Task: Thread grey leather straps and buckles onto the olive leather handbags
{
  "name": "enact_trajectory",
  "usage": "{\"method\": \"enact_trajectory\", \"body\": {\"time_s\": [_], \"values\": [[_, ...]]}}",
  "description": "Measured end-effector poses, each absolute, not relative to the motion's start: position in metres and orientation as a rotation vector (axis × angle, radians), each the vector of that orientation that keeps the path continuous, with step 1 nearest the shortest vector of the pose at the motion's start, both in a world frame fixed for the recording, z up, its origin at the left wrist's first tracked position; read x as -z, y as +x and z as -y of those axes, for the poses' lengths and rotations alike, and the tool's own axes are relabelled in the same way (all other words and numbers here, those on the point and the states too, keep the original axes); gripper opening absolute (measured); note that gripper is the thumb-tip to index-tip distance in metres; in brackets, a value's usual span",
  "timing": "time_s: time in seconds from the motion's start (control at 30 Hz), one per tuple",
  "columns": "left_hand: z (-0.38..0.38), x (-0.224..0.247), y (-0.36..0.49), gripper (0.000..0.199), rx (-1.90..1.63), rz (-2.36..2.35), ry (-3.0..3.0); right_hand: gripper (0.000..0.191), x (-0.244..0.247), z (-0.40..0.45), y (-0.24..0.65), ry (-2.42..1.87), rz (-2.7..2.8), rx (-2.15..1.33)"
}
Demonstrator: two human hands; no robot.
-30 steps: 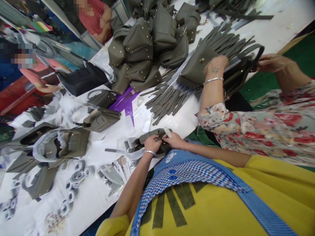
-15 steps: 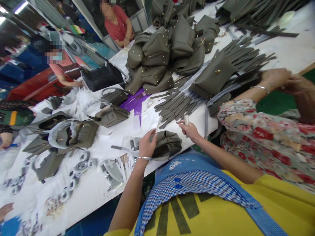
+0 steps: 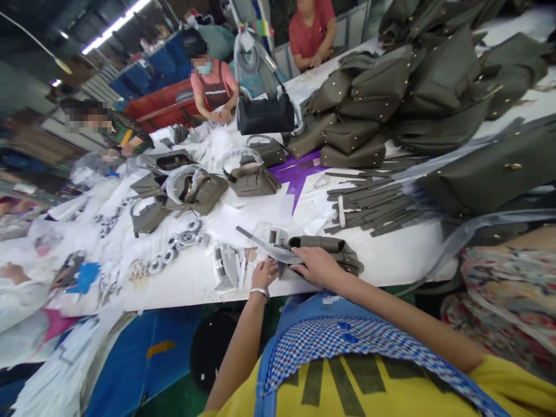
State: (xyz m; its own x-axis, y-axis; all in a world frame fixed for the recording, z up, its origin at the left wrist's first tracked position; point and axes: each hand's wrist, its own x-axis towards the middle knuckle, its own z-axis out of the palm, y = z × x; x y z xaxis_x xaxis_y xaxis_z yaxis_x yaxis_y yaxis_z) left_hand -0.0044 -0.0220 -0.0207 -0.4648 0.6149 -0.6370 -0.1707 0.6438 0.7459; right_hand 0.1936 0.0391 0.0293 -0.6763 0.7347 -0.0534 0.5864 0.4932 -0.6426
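An olive handbag (image 3: 324, 241) lies on its side at the near edge of the white table, in front of my body. My right hand (image 3: 319, 266) reaches over it, fingers closed around a grey strap (image 3: 260, 240) that looks plastic-wrapped and points up to the left. Just left of the bag, my left hand (image 3: 264, 275) has its fingers bent close to the strap's underside; whether it grips anything is not clear. A small white tool (image 3: 341, 211) rests on a spread of olive strips (image 3: 373, 200) beyond the bag.
Olive bags (image 3: 373, 87) are piled at the back right, and a large one (image 3: 495, 168) lies nearer. Wrapped handbags (image 3: 197, 188), rolled grey pieces (image 3: 186, 238) and a clear packet (image 3: 226, 266) lie leftward. Co-workers sit across; a person in a floral garment (image 3: 512, 278) is at right.
My right hand has let go of the white tool, now on the strips, and moved left onto the strap. My left hand has shifted off the bag's top to its left end. The view has turned left.
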Motion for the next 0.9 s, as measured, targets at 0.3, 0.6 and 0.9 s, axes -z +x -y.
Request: {"method": "enact_trajectory", "body": {"time_s": [0.3, 0.6, 0.9], "values": [[-0.008, 0.034, -0.032, 0.064, -1.104, -1.329, -0.093, 0.025, -0.061, -0.064, 0.218, -1.036, 2.392, -1.422], [-0.043, 0.026, -0.055, 0.029, -1.239, -1.398, -0.047, 0.042, -0.116, -0.079, 0.262, -1.271, 2.492, -1.604], [-0.042, -0.08, -0.037, 0.035, -1.467, -1.227, 0.663, 0.048, -0.166, -0.079, 0.166, -1.246, 2.483, -0.613]]}}
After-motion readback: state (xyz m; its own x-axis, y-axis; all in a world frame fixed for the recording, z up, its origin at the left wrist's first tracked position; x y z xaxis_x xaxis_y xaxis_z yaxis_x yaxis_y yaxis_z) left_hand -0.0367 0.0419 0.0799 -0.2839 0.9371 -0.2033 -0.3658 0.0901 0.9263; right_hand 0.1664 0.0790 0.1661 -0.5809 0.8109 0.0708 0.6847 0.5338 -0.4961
